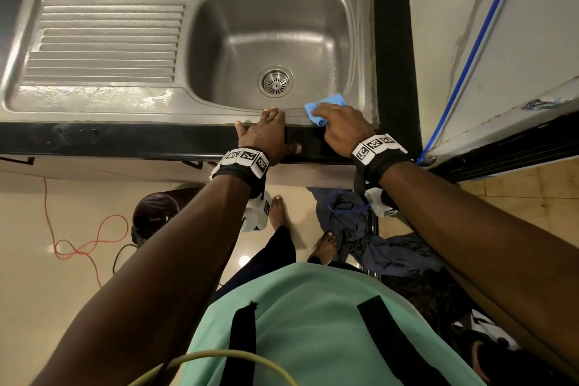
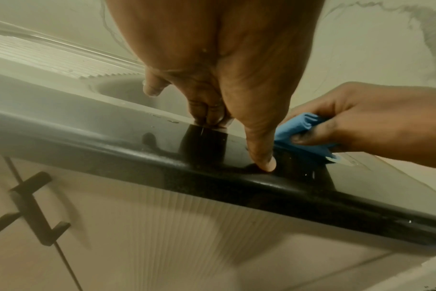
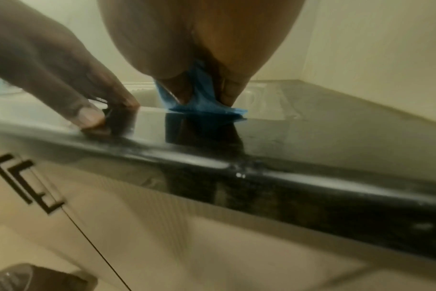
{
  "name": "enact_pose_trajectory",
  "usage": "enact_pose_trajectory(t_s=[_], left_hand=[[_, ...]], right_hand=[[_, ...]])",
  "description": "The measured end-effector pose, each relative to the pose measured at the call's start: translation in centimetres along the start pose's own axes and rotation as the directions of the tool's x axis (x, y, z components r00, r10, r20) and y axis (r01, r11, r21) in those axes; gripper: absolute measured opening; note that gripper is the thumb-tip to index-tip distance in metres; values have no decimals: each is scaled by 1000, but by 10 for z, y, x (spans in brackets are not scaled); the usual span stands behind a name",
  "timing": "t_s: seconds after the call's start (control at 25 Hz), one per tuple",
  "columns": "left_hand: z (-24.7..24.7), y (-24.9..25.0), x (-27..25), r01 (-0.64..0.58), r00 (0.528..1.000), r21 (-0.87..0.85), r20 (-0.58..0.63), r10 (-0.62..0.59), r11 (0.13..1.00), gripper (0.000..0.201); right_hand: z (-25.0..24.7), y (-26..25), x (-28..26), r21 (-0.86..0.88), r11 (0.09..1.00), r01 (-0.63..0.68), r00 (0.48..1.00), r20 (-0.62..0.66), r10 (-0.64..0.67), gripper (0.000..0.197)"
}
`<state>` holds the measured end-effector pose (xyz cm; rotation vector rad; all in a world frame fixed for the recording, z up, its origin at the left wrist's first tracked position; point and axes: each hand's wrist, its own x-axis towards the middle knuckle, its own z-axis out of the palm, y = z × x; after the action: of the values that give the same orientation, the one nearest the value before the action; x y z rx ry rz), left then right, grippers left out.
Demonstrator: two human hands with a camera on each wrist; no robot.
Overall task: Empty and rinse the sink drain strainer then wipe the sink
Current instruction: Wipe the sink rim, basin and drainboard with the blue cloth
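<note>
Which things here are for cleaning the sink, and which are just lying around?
For the job:
sink
drain strainer
blue cloth, held by the right hand
left hand, resting on the sink's front edge

Just lying about:
red cord
dark blue fabric on the floor

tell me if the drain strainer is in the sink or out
In. The strainer sits seated in the drain hole at the bottom of the sink basin, and neither hand holds it.

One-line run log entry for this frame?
phase: wiping sink | right hand: holds blue cloth on front rim | left hand: rests on counter edge | strainer: seated in drain
</note>
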<state>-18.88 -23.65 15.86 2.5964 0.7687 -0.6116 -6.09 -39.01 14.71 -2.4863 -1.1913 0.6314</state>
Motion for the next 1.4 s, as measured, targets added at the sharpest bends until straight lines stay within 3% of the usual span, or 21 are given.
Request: enact_pose_trajectory(t_s=[0.2,0.36,0.48,0.8,1.04,1.28,1.4], left_hand=[[0,-4,2,-26,999,1,43,26,1000,118],[0,-6,3,-32,994,78,108,23,996,140],[3,-9,5,-54,994,86,97,46,995,138],[3,-4,2,-26,996,76,84,20,997,131],[3,-2,1,-12,998,80,67,7,997,130],[2,0,-2,-1,997,99,71,-6,995,130],[-2,1,-2,-5,997,126,76,-5,992,128]], right_hand=[[15,-37,11,68,996,62,995,74,-67,63],[38,-25,-22,98,981,166,985,37,-170,65],[53,-8,-57,41,965,257,966,26,-259,63],[58,-32,-35,3,984,179,983,34,-179,63],[71,-11,-82,-51,973,224,974,-12,-224,64],[60,-14,-51,-54,983,174,985,7,-174,66],[67,-2,-64,-67,984,165,986,10,-164,69]])
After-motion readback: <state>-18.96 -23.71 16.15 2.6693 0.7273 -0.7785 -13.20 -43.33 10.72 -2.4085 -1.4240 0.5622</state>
